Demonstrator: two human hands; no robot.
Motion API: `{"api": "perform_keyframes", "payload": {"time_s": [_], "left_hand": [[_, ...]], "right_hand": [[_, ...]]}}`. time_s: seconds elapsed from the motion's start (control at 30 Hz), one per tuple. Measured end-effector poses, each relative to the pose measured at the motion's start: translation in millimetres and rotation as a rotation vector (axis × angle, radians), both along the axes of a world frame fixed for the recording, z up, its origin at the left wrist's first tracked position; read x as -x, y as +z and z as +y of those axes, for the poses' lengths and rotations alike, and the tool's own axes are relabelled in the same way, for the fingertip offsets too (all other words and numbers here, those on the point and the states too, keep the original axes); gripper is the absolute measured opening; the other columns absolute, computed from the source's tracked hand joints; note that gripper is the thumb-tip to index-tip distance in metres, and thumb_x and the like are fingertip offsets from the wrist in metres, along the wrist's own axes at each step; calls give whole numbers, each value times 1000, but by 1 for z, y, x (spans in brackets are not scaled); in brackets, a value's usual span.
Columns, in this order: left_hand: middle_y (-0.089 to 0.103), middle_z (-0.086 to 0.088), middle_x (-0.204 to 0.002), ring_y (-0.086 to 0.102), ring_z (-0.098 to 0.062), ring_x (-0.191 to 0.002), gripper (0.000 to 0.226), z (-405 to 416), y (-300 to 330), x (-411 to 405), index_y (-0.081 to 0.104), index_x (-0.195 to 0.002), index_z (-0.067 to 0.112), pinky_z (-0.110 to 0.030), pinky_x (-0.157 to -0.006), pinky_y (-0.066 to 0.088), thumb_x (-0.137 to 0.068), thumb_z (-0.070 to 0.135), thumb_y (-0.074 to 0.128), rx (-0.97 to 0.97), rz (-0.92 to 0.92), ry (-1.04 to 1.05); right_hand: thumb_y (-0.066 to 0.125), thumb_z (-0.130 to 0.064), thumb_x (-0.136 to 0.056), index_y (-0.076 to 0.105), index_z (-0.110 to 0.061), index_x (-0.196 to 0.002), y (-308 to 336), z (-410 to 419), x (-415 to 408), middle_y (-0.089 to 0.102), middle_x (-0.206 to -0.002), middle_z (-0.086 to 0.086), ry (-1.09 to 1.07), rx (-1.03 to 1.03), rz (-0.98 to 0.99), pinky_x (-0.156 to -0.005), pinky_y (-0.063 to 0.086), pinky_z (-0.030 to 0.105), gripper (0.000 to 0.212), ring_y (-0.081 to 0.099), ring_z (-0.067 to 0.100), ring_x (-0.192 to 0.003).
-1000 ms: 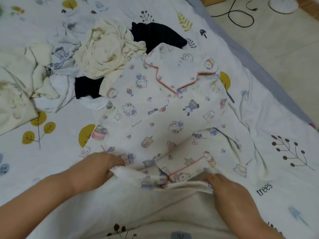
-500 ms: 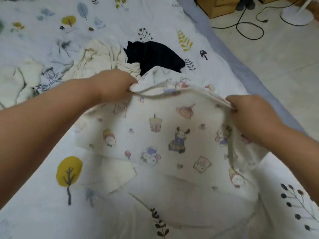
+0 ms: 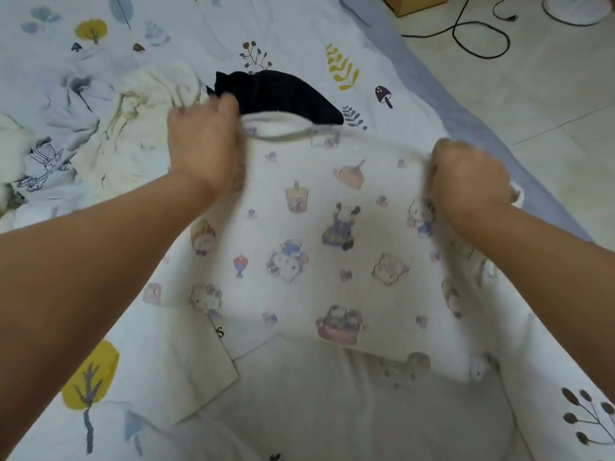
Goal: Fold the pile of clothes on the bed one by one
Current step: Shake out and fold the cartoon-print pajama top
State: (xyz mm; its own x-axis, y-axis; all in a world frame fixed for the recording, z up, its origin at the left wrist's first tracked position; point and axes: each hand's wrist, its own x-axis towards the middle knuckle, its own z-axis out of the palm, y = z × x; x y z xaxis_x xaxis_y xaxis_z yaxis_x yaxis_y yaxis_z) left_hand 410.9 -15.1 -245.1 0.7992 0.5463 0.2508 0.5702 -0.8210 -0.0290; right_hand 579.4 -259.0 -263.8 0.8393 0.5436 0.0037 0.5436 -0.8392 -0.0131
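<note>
A white pyjama top (image 3: pixel 319 247) printed with small cartoon figures lies doubled over on the bed, its hem edge carried up towards the collar end. My left hand (image 3: pixel 203 144) grips the hem's left corner. My right hand (image 3: pixel 469 174) grips its right corner. Both hands are held out over the far end of the garment, with the edge stretched between them. Beyond them lies the pile: a black garment (image 3: pixel 283 94), a cream garment (image 3: pixel 149 104) and a white printed one (image 3: pixel 43 161) at the left.
The bed sheet (image 3: pixel 100 387) is white with yellow trees and leaf prints. Its grey edge (image 3: pixel 442 104) runs diagonally at the right, with tiled floor, a black cable (image 3: pixel 482 38) and a white fan base (image 3: pixel 575 8) beyond it.
Both hands have lifted the top's near hem from the bed and carried it away from me, folding the garment over itself. In the last half second they moved slightly farther out.
</note>
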Motion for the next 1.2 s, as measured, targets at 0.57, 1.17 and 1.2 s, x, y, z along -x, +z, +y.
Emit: {"api": "perform_keyframes", "payload": {"time_s": [0.57,1.17,1.2], "left_hand": [[58,-24,-104,51,-43,-106,47,-24,-57,134,44,-114,-5,-42,-80,37,-91,35,53,630,18,676],[63,-16,-77,59,-38,-82,29,-114,-34,307,60,-105,5,-39,-71,40,-83,21,68,902,76,799],[64,-16,-82,59,-35,-82,33,-110,-34,303,57,-108,5,-39,-74,40,-84,25,67,934,24,796]], "right_hand": [[3,-39,-101,47,-5,-123,-50,-48,173,62,-114,31,405,24,186,-68,54,58,60,62,50,-97],[13,-59,-92,46,-34,-122,-46,-142,284,59,-126,3,513,225,404,-71,54,53,52,69,27,-97],[11,-59,-91,39,-35,-133,-50,-142,278,45,-141,0,527,221,362,-92,45,54,55,58,22,-118]]}}
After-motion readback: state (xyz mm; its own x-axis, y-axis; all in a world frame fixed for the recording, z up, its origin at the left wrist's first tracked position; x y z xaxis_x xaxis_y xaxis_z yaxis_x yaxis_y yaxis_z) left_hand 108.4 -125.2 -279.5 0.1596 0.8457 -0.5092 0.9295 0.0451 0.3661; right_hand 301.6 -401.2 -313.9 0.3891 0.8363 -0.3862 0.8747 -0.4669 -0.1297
